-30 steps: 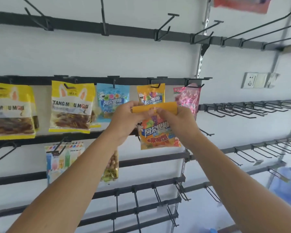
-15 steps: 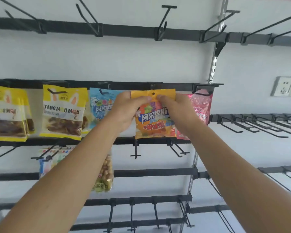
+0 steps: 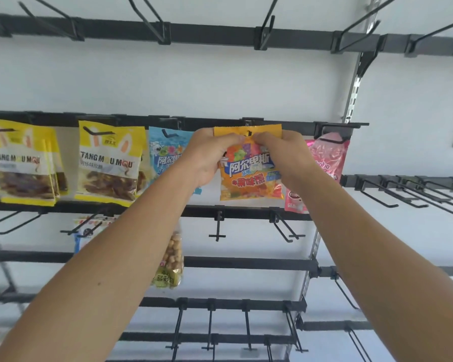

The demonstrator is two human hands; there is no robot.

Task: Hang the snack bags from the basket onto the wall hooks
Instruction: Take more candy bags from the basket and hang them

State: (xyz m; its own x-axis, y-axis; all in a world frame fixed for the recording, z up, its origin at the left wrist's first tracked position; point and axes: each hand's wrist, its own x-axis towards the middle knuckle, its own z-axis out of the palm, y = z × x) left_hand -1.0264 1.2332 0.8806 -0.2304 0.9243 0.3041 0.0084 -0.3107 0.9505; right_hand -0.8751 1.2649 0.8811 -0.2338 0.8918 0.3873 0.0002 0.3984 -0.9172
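The wall rack [image 3: 220, 35] of black rails fills my view. On its middle rail [image 3: 141, 121] hang yellow bags [image 3: 110, 163] at 9 o'clock, a blue bag [image 3: 165, 158] beside them, a pink bag [image 3: 327, 163] at 3 o'clock. My left hand [image 3: 207, 158] and right hand [image 3: 288, 155] each pinch the orange snack bag [image 3: 249, 176] by its top edge, up against that rail, its hole at a hook tip [image 3: 249, 133]
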